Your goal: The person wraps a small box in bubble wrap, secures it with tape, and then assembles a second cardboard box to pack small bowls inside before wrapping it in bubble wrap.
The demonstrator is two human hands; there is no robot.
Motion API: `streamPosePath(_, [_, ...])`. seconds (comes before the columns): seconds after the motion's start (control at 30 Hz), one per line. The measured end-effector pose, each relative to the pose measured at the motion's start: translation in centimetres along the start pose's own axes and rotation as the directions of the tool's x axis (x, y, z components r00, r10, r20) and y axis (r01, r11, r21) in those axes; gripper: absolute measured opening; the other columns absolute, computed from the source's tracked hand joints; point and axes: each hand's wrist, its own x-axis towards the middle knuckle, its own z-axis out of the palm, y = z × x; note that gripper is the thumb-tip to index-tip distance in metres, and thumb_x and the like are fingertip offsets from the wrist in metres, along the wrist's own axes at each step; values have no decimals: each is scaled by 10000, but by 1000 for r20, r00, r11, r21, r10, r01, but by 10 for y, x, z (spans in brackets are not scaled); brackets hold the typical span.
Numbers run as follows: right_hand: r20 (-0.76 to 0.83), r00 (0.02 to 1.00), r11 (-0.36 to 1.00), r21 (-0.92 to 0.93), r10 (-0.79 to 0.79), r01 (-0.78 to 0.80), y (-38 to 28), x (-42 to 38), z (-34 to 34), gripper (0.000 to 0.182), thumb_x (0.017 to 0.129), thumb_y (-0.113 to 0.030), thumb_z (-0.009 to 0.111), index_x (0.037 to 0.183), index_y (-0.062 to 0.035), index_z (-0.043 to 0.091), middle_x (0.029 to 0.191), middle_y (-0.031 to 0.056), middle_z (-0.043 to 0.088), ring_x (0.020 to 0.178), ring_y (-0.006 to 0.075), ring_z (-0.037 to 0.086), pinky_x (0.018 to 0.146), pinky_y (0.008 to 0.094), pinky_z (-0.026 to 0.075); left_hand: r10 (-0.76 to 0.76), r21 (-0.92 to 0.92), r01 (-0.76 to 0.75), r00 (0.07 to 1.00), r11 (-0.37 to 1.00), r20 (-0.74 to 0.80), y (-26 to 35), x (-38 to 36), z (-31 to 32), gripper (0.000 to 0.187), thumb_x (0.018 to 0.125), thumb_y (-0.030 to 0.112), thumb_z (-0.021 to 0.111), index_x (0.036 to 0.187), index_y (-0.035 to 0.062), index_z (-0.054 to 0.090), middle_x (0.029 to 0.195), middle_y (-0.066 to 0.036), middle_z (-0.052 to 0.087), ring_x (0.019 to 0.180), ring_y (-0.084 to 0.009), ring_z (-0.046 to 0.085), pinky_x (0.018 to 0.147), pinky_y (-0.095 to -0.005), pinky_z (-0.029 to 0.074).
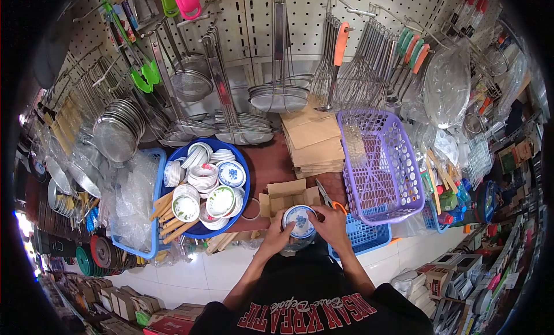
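Observation:
Between my two hands is a small white dish (300,218) with a blue floral pattern, its face turned up toward me. My left hand (277,236) grips its left side, with the thumb over the rim. Closed on the opposite edge is my right hand (330,226). Just beyond the dish stands an open cardboard box (287,192) with its flaps up. Scissors (324,192) with orange handles lie right of the box, near my right hand.
On the left, a blue basin (244,192) holds stacked patterned dishes, beside a light-blue basket (154,251) of plastic wrap. Brown cardboard sheets (311,133) and a purple basket (384,211) stand at the back right. Strainers (279,97) and whisks (363,70) hang from the pegboard.

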Motion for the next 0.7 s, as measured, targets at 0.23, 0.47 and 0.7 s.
streamPosePath(0.23, [-21, 1000, 999, 33, -22, 22, 2, -1, 0, 247, 850, -225, 765, 1017, -43, 755, 784, 108, 708, 601, 216, 661, 573, 334, 513, 10, 28, -9, 1000, 1000, -19, 7, 1, 2, 303, 1018, 63, 514, 1307, 12, 438, 879, -103, 630, 601, -127, 607, 504, -269, 476])
streamPosePath(0.47, [-5, 1000, 995, 99, -15, 15, -1, 2, -1, 245, 853, -152, 758, 1058, -18, 744, 728, 107, 672, 583, 178, 622, 561, 307, 484, 11, 0, -11, 999, 1000, -37, 1, 6, -1, 325, 1017, 61, 509, 1330, 9, 441, 891, -100, 632, 609, -121, 610, 505, -267, 483])
streamPosePath(0.7, [-37, 999, 992, 128, -18, 22, 2, 3, 1, 251, 835, -116, 757, 1064, -14, 745, 709, 101, 647, 578, 160, 592, 550, 302, 463, 49, 30, -47, 998, 998, -49, 1, 7, 2, 350, 1018, 72, 517, 1355, 14, 444, 902, -92, 626, 591, -108, 589, 505, -266, 482])
